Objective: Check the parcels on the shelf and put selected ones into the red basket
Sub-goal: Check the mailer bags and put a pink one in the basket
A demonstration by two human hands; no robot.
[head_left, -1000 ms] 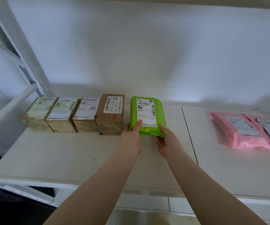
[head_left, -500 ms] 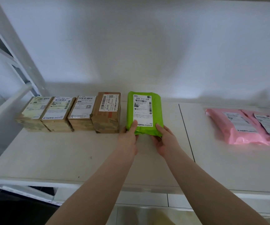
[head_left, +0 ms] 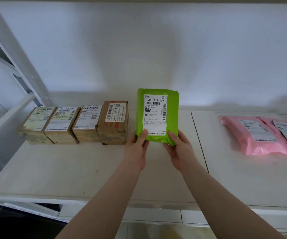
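Note:
A green parcel [head_left: 157, 116] with a white shipping label stands tilted up off the white shelf [head_left: 70, 169], its label facing me. My left hand [head_left: 136, 149] grips its lower left corner, thumb on the label. My right hand [head_left: 179, 150] grips the lower right corner the same way. Several brown cardboard parcels [head_left: 80, 123] stand in a row to the left, each with a label on top. Pink bag parcels [head_left: 260, 135] lie flat at the right. No red basket is in view.
A white slanted shelf frame [head_left: 13, 54] rises at the left. The back wall [head_left: 156, 49] stands close behind the parcels. A seam [head_left: 199, 140] divides the shelf boards right of my hands. Dark floor shows under the shelf's front left edge.
Both hands have tipped the green parcel up from lying flat to nearly upright, so its label now faces me. The other parcels have not moved.

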